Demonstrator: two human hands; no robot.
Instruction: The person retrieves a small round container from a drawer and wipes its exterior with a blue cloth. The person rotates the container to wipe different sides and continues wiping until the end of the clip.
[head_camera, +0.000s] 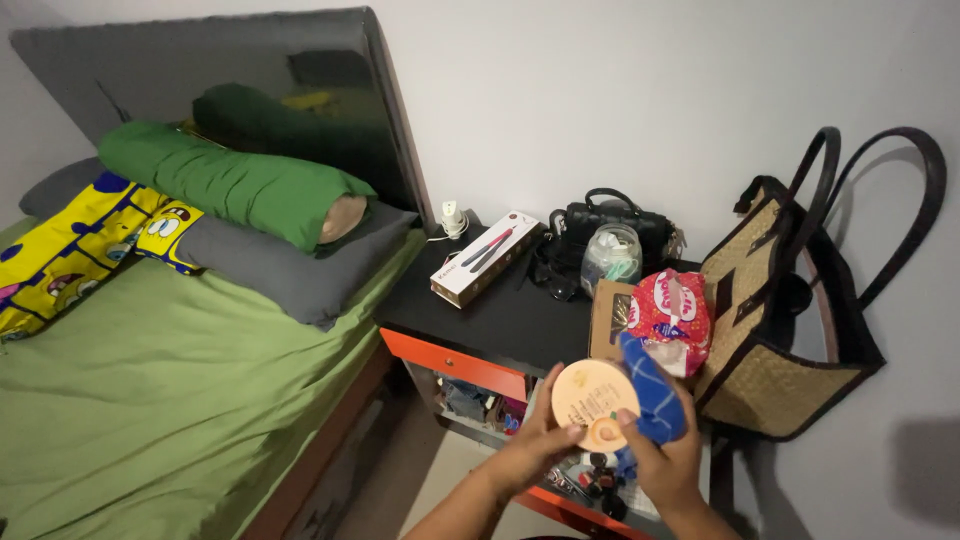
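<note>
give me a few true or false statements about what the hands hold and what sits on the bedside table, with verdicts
1. The left hand touches a round peach-coloured container. True.
2. The right hand grips a blue cloth. True.
3. The woven straw bag lies flat on the bed. False: it stands upright against the wall at the right end of the black table.
4. The long white box lies on the table top. True.
5. The green bolster rests on the floor. False: it lies on the bed, on a grey pillow.
6. The clear jar is held in a hand. False: it stands on the table in front of a black handbag.
</note>
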